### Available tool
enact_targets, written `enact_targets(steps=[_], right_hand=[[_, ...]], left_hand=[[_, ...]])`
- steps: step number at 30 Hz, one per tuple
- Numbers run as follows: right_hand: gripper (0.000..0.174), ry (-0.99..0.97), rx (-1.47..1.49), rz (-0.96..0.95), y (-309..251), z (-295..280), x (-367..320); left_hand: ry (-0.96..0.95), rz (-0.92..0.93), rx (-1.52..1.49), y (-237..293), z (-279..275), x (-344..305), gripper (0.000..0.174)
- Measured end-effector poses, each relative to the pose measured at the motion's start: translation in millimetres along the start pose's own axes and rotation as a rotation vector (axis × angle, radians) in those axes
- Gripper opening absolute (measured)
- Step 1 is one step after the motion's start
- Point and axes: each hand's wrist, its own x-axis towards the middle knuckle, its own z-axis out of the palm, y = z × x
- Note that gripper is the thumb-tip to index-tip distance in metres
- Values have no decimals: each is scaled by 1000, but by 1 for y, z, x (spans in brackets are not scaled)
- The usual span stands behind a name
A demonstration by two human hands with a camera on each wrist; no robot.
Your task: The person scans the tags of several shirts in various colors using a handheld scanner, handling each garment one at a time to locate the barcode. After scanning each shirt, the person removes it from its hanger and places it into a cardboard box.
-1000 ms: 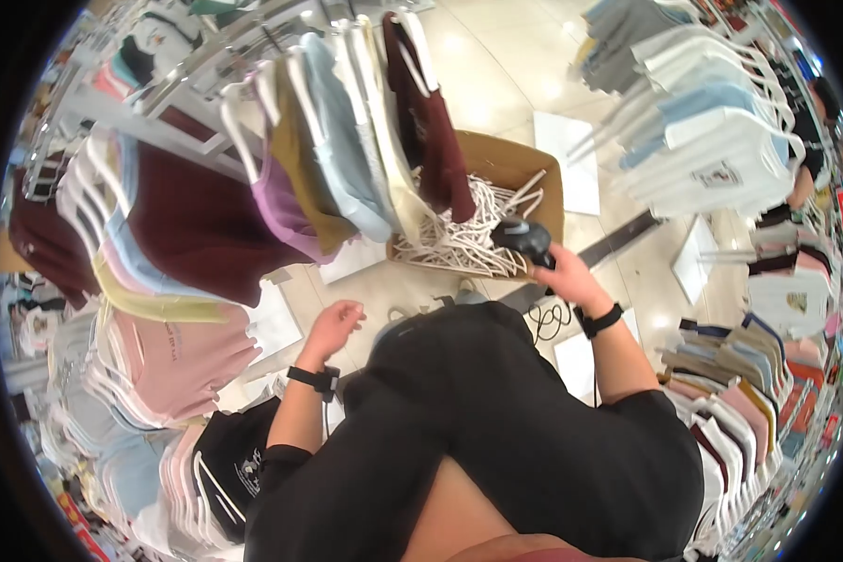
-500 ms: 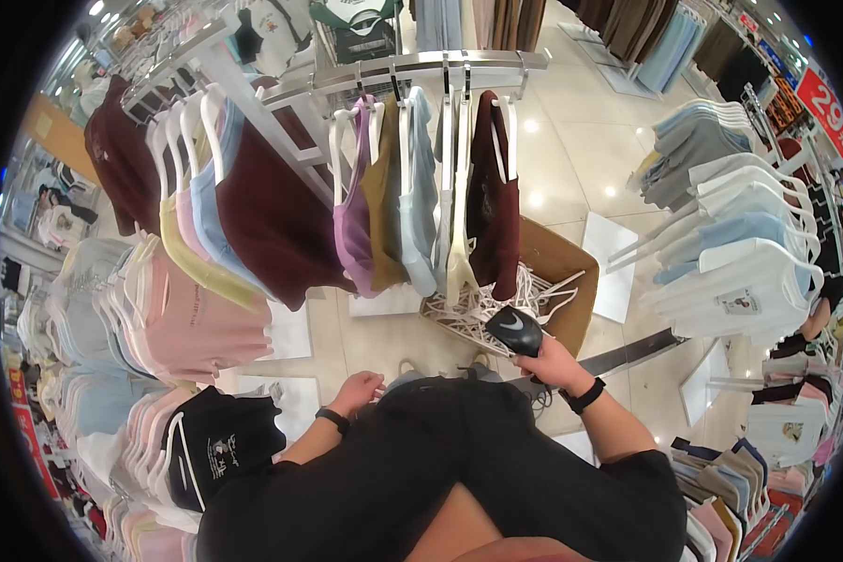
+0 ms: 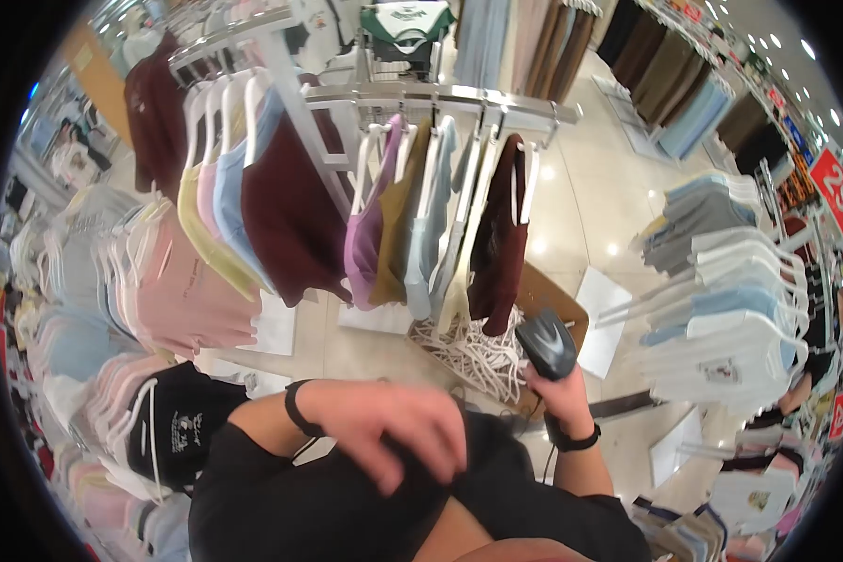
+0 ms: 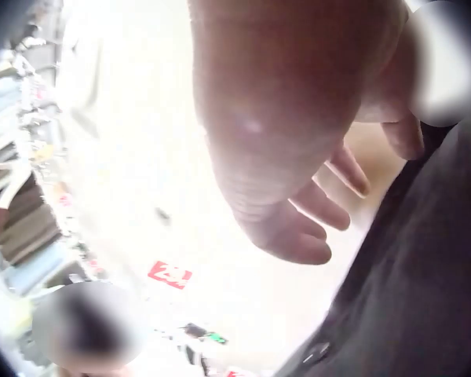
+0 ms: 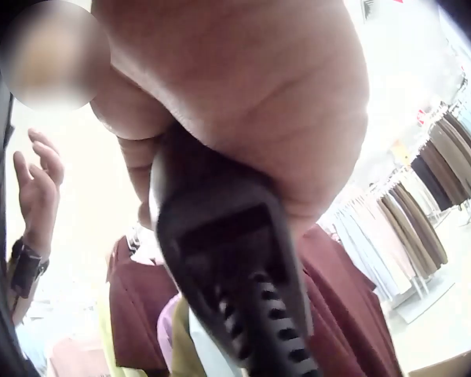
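Note:
My right hand (image 3: 566, 401) grips the handle of a black corded barcode scanner (image 3: 547, 343), raised in front of the body. In the right wrist view, the handle's base and its ribbed cable sleeve (image 5: 279, 330) poke out below the palm. My left hand (image 3: 389, 426), blurred in the head view, hovers before the torso with loosely bent fingers and holds nothing. Just past the scanner, a maroon garment (image 3: 506, 244) hangs at the end of a rack rail (image 3: 440, 98). Beneath it, a cardboard box (image 3: 562, 304) contains a heap of white hangers (image 3: 473, 361).
More clothes on white hangers fill the rail, including a purple top (image 3: 363, 262). Pink shirts (image 3: 192, 290) and a black shirt (image 3: 185, 421) hang at left. On the right stands a rack of white shirts (image 3: 721, 365), with a red price sign (image 3: 835, 192) behind it.
My left hand has risen from low beside the leg to in front of the torso. The scanner has come up, its front turned upward. The head view has tilted up, showing more of the shop.

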Motion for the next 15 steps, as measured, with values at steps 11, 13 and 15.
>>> enact_targets(steps=[11, 13, 15], right_hand=[[40, -415, 250, -73, -56, -47, -33], [47, -369, 268, -35, -61, -43, -37], [51, -318, 240, 12, -60, -39, -39]], left_hand=[[173, 342, 14, 19, 51, 65, 28], [390, 313, 95, 21, 51, 68, 21], [347, 226, 154, 20, 41, 75, 20]])
